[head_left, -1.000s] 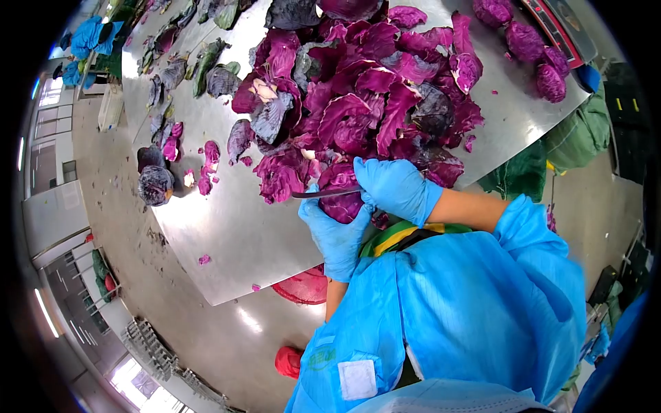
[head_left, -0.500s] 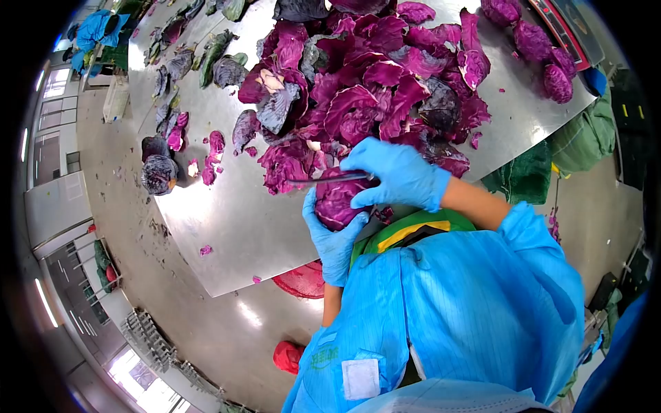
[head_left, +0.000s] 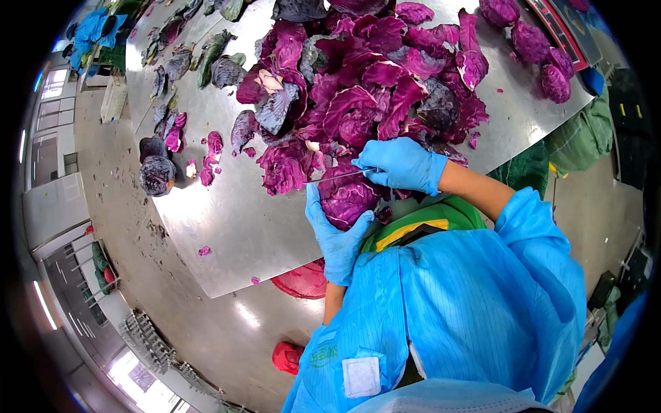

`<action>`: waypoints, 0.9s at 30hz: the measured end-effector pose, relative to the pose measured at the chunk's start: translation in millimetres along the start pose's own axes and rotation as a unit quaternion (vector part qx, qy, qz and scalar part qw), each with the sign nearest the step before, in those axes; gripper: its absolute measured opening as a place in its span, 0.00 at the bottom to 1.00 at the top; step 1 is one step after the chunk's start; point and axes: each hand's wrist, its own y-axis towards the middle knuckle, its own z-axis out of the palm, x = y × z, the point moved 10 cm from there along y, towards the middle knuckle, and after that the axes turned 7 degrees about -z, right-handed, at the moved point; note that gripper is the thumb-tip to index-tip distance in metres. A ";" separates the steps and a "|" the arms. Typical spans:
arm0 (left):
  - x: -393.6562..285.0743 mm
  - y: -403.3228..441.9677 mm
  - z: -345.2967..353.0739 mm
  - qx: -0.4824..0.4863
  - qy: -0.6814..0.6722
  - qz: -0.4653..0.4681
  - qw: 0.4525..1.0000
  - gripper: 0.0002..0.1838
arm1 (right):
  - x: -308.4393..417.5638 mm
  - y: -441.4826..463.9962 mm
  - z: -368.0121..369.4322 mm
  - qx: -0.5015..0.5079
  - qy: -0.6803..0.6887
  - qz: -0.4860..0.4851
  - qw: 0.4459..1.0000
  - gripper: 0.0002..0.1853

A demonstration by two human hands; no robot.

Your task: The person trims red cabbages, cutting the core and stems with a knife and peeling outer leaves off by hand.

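Near the table's front edge, my left hand (head_left: 335,237), in a blue glove, holds a purple cabbage (head_left: 350,201) from its near left side. My right hand (head_left: 403,165), also gloved, is closed around a knife, and its thin blade (head_left: 339,177) points left across the far side of that cabbage. The knife's handle is hidden inside my fingers. Whether the edge is cutting in or only resting there, I cannot tell. Just beyond both hands lies a large heap of loose purple cabbage leaves (head_left: 372,76).
The metal table (head_left: 241,234) carries dark outer leaves (head_left: 227,71) at left and a dark cabbage (head_left: 158,175) on its left edge. Several trimmed cabbages (head_left: 531,43) lie at the far right beside a red-framed device (head_left: 561,31). A red container (head_left: 303,281) shows below the front edge.
My right hand has shifted slightly right and turned, and the blade now tilts differently across the cabbage. The thumb has come off the cabbage. My left hand keeps its hold.
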 end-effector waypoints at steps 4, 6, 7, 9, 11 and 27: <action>-15.5 1.1 6.1 0.009 0.002 0.009 1.000 0.63 | 21.1 -10.9 -50.7 -0.157 0.186 -0.022 0.970 0.32; -9.3 -0.4 3.2 0.038 -0.137 -0.065 0.988 0.63 | 45.3 9.3 -43.0 -0.193 0.182 -0.069 0.962 0.37; -6.7 3.5 -3.3 0.026 -0.010 -0.018 0.999 0.64 | 49.1 26.6 -31.5 -0.092 0.162 -0.057 0.981 0.35; -17.5 1.3 6.8 0.014 0.122 0.037 0.992 0.64 | 39.0 34.5 -18.5 0.042 0.152 -0.043 0.987 0.30; -24.1 1.8 7.8 0.023 0.112 0.053 0.992 0.64 | 19.8 46.9 3.2 0.053 0.169 -0.050 0.983 0.20; 3.6 0.3 8.3 0.031 0.016 -0.010 0.999 0.61 | 0.6 16.9 -28.2 -0.128 0.045 0.022 0.991 0.12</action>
